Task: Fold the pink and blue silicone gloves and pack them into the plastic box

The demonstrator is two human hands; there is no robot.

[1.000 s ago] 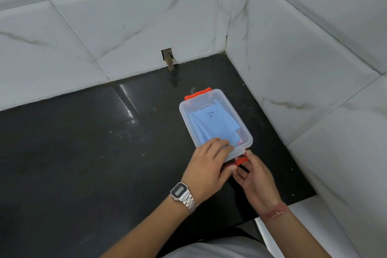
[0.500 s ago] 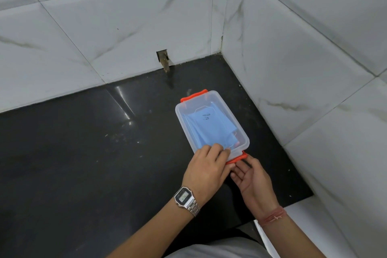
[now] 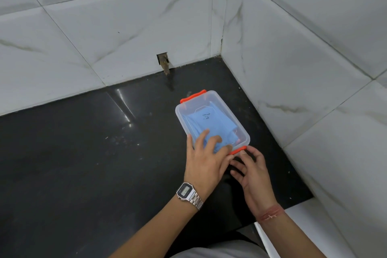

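A clear plastic box [image 3: 227,101] with its lid on and orange clips at both ends sits on the black counter near the wall corner. A folded blue glove [image 3: 211,121] shows through the lid; a small pink patch [image 3: 238,141] shows at the near right corner. My left hand [image 3: 206,158] lies with spread fingers flat on the near end of the lid. My right hand [image 3: 251,168] is just below the near orange clip [image 3: 237,150], its fingertips touching the clip.
White marble-look tiled walls close off the back and the right side. A small rusty hole [image 3: 163,62] sits in the back wall above the black counter [image 3: 83,163]. The counter's front right edge [image 3: 278,211] meets a white surface.
My left hand's fingers have spread further out over the lid. The near orange clip has gone from sticking out to lying against the box end, with my right fingers on it.
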